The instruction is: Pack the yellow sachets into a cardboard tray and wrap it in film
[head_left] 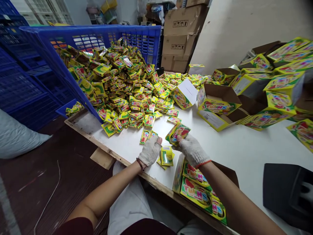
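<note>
Ok so starting right at the fingertips: the right hand [190, 150], in a white knit work glove with an orange cuff, has its fingers [180, 139] closed narrow on a little yellow printed packet [177, 133], tilted up off the table. The left hand [150, 150], in a matching glove, has its fingers [157, 140] curled in, and honestly I can't tell if they're pinching anything. Two loose packets [146, 135] sit right by those fingertips.

Between the hands, just below them, there's a small stack of packets [167, 156] on the white table [244, 150]. Just past the right wrist, a cardboard carton [195, 187] printed with yellow "TUNS" branding sits open at the table edge, with packets standing inside it. There's a beaded bracelet [140, 164] on the left wrist too.

Further out, a huge heap of the same packets [122, 88] spills across the table from a tipped blue plastic crate [97, 32]. More yellow cartons [217, 101] lie open and scattered on the right, near a black case [288, 195], and brown shipping boxes [179, 44] are stacked against the wall behind
</note>
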Tool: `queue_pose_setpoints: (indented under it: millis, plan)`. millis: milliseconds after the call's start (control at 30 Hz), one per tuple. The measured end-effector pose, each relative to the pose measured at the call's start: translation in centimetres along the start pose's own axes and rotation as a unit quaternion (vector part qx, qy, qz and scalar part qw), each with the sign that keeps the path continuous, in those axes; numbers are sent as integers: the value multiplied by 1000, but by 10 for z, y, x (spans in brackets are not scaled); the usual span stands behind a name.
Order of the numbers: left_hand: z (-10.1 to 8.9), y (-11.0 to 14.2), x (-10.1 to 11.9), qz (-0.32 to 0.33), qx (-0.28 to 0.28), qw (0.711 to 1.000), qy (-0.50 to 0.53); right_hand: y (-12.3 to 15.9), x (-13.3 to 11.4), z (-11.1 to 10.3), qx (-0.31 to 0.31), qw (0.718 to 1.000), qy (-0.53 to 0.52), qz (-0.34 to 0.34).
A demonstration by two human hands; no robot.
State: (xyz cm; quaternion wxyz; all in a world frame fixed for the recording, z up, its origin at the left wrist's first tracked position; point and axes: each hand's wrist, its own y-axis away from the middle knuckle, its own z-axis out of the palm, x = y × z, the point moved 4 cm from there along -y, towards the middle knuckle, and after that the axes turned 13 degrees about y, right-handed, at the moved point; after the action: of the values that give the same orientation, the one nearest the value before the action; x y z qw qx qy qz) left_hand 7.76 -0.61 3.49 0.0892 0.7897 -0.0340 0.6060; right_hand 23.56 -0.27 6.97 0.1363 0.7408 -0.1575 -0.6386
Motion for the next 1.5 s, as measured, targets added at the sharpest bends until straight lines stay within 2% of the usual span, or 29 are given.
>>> queue_pose_setpoints:
  millis: [67, 100, 167, 200, 267, 367, 400, 500, 533, 567, 633, 667, 700, 767, 800, 833, 867, 933, 1000, 1033, 1067, 1133, 1200, 1267, 1333, 1367, 1400, 1500]
  plan:
    - [15, 11, -10, 69, 8, 988, -138, 1, -11, -19, 47, 990, 122, -44]
    - [24, 15, -19, 85, -14, 976, -201, 2, -16, -27, 49, 982, 171, -63]
    - [39, 21, -39, 87, -55, 953, -286, 5, -22, -41, 18, 966, 242, -87]
    - [43, 21, -46, 94, -63, 950, -293, 8, -25, -45, -8, 958, 268, -101]
    - [37, 17, -53, 101, -41, 968, -224, 13, -28, -48, -71, 929, 335, -141]
    - [7, 1, -46, 45, 18, 997, -58, 16, -32, -38, -123, 858, 457, -199]
    - [-2, -5, -40, 17, 7, 1000, -4, 15, -34, -33, -132, 839, 484, -210]
    - [-12, -19, -16, -15, -104, 981, 160, 9, -36, -15, -158, 807, 537, -186]
    - [-13, -21, -12, -29, -112, 974, 196, 7, -37, -12, -165, 800, 551, -169]
    - [-12, -21, -13, -46, -96, 970, 219, 5, -38, -10, -161, 797, 561, -154]
    - [-7, -14, -26, -57, -22, 979, 192, 3, -42, -14, -127, 813, 552, -133]
    - [-2, -7, -34, -38, 4, 989, 145, 4, -44, -19, -104, 831, 532, -127]
    - [4, 1, -41, 9, 15, 998, 53, 5, -45, -24, -86, 847, 510, -121]
    - [22, 17, -53, 85, -30, 990, -113, 9, -45, -34, -80, 872, 470, -115]
    - [27, 22, -58, 93, -50, 982, -155, 12, -43, -36, -99, 874, 463, -111]
    - [29, 25, -61, 82, -63, 983, -154, 16, -41, -36, -131, 871, 462, -106]
    - [26, 25, -62, 55, -67, 989, -122, 19, -38, -34, -166, 862, 467, -105]
    - [14, 19, -59, -11, -73, 997, 15, 26, -32, -23, -230, 826, 496, -136]
    - [2, 11, -51, -75, -118, 978, 153, 30, -31, -8, -246, 782, 530, -219]
    - [-4, 9, -45, -92, -145, 967, 186, 31, -30, -1, -242, 761, 547, -251]
    - [-9, 6, -40, -100, -167, 963, 189, 30, -27, 6, -241, 747, 565, -254]
    - [-20, 1, -33, -98, -164, 973, 126, 25, -18, 16, -248, 744, 589, -194]
    - [-33, -8, -27, -73, -100, 992, 29, 20, -8, 24, -253, 737, 613, -133]
    - [-44, -19, -22, -39, -18, 998, -51, 16, 0, 33, -255, 706, 648, -129]
    - [-52, -30, -17, -1, 48, 988, -146, 12, 9, 39, -261, 670, 683, -125]
    - [-54, -34, -16, 0, 66, 977, -201, 10, 13, 42, -267, 667, 686, -116]
    - [-55, -38, -18, -16, 70, 964, -255, 8, 16, 44, -272, 676, 677, -106]
    - [-49, -47, -27, -69, 31, 928, -365, 1, 20, 59, -292, 704, 634, -132]
